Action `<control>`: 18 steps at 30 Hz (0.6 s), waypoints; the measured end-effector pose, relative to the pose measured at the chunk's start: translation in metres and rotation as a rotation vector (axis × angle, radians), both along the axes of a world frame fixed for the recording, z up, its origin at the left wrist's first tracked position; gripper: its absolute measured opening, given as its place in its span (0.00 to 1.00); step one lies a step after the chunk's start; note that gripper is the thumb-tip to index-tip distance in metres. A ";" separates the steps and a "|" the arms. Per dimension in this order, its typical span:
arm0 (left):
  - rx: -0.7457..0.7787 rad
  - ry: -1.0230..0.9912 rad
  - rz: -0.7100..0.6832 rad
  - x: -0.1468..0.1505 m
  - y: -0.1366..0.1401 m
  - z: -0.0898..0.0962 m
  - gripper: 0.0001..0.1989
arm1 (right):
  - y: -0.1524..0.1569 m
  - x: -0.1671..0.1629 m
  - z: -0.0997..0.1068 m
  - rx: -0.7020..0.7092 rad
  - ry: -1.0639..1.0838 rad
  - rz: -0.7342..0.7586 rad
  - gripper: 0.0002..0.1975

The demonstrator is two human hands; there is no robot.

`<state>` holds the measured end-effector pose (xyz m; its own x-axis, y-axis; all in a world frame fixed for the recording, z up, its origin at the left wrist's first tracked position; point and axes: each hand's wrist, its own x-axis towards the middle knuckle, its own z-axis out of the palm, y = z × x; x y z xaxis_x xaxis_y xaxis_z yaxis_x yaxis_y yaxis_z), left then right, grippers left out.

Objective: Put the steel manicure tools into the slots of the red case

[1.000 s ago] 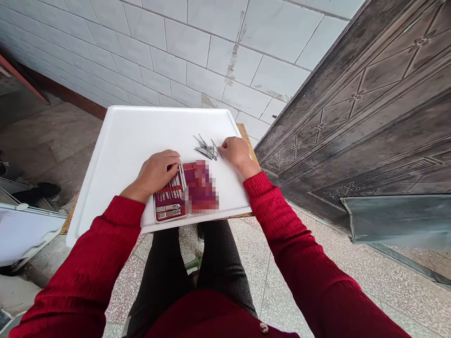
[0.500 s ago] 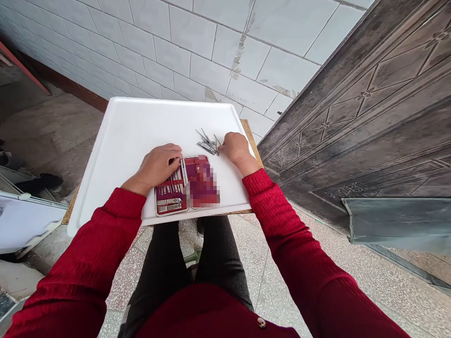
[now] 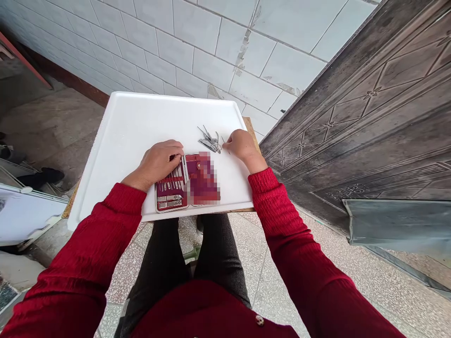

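Note:
An opened manicure case (image 3: 204,188) with a red and purple lining lies near the front of a white foam board (image 3: 141,117); part of it is blurred. Nail clippers (image 3: 169,201) and several slim metal tools sit in its left half. My left hand (image 3: 160,159) is closed on the top edge of that half, its fingers partly hiding the tools. Right of the case, my right hand (image 3: 241,143) pinches a thin metal nail tool (image 3: 223,139), mostly covered by the fingers. Just left of this hand is a small pile of metal nail tools (image 3: 210,141).
The board rests on a wooden surface (image 3: 252,126) whose edges stick out. Behind it rises a white tiled wall (image 3: 200,42). A dark patterned panel (image 3: 352,108) stands to the right, and a speckled floor (image 3: 275,272) lies below.
My right hand has moved slightly right, away from the pile, and a thin tool now shows at its fingertips. My left hand stays on the case. The view has shifted a little.

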<state>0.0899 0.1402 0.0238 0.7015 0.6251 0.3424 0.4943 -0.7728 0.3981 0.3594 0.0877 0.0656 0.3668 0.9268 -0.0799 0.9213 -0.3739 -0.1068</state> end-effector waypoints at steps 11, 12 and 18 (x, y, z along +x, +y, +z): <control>-0.011 0.003 0.012 0.000 -0.001 0.002 0.15 | 0.000 -0.007 -0.004 -0.047 -0.143 0.058 0.16; -0.010 0.005 0.011 0.000 -0.002 0.002 0.15 | 0.000 -0.008 -0.004 -0.053 -0.154 0.060 0.16; -0.005 0.007 0.000 0.000 -0.003 0.005 0.16 | -0.001 -0.008 -0.006 -0.053 -0.162 0.071 0.16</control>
<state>0.0897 0.1371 0.0283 0.7037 0.6269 0.3344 0.4973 -0.7707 0.3983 0.3519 0.0869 0.0592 0.3123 0.9471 -0.0743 0.9493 -0.3080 0.0634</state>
